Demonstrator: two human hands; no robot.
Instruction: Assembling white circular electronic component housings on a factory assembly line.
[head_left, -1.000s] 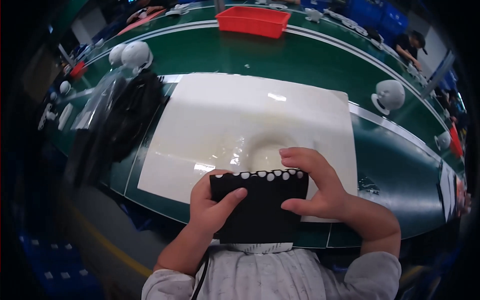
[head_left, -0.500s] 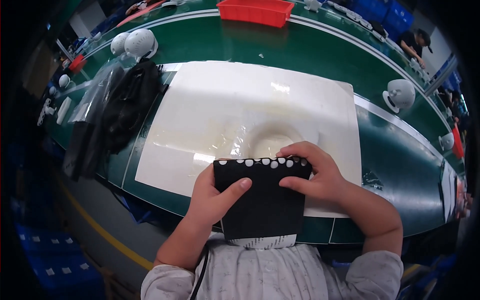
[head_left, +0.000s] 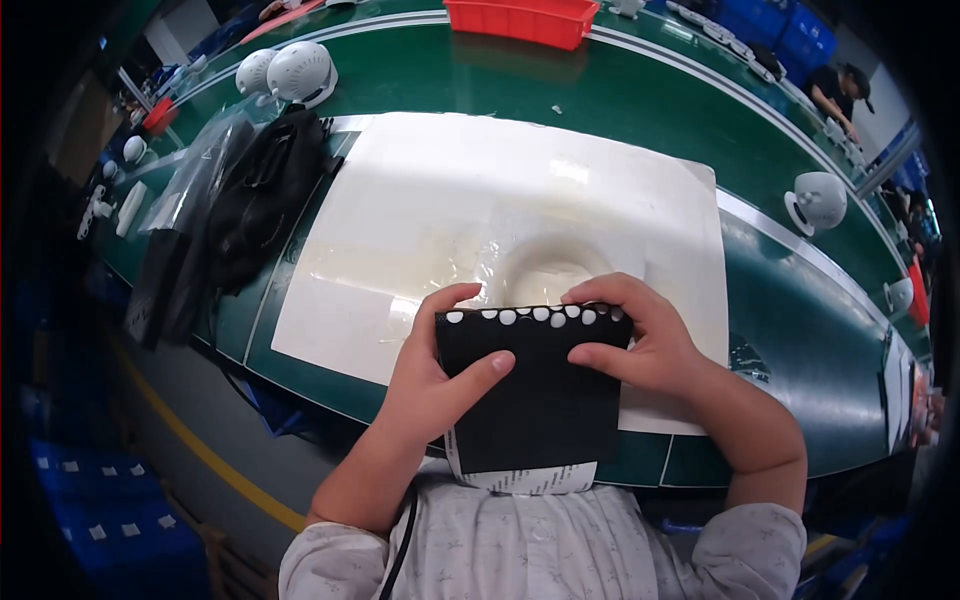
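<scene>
A black flexible sheet [head_left: 535, 400] is held flat in front of my body, near the table's front edge. White round spots [head_left: 541, 314] run in an uneven row along its far edge. From under its near edge sticks out white printed backing paper [head_left: 530, 480]. My left hand [head_left: 430, 365] grips the left side, thumb on top and index finger reaching past the far left corner. At the far right corner my right hand [head_left: 650, 335] pinches the sheet, thumb on top and index finger along the edge. The remaining fingers of both hands are mostly hidden beneath it.
Beneath lies a large white board [head_left: 400, 210] with a round raised ring [head_left: 555, 262] and shiny clear film. Black fabric items [head_left: 265, 185] and a plastic bag [head_left: 200, 170] lie left. White rounded housings [head_left: 303, 73] and a red bin [head_left: 520, 22] stand farther back. Another person [head_left: 840, 95] works far right.
My left index finger has come up past the sheet's far left corner. The whole view has shifted slightly; the sheet stays in both hands.
</scene>
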